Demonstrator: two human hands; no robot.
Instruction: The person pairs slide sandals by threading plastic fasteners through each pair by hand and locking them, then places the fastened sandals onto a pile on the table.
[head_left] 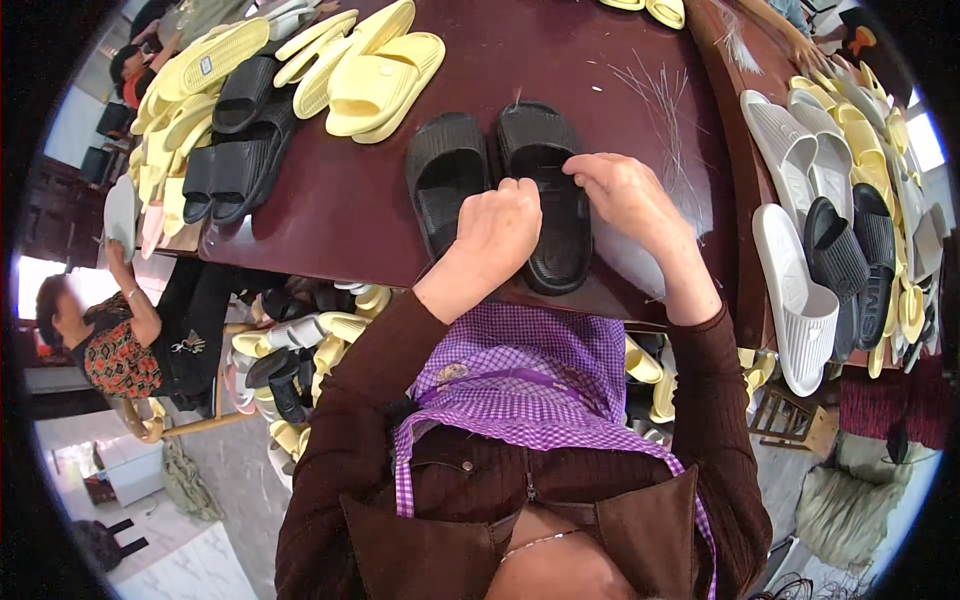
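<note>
A pair of black slide slippers lies on the dark red table in front of me, toes away from me. My left hand (502, 225) is closed in a fist over the inner side of the right black slipper (560, 250), partly covering it. My right hand (625, 195) pinches thumb and forefinger together at the far right of that slipper, by its strap. Whatever either hand holds is too small or hidden to make out. The left black slipper (445, 165) lies alongside, its near end partly behind my left wrist.
Thin clear strands (665, 120) lie on the table (350, 220) right of the slippers. Yellow slippers (385, 85) and black slippers (240, 165) are piled at the left. More slippers, including a grey one (795, 300), stack at the right. Another person (125, 345) works at the left.
</note>
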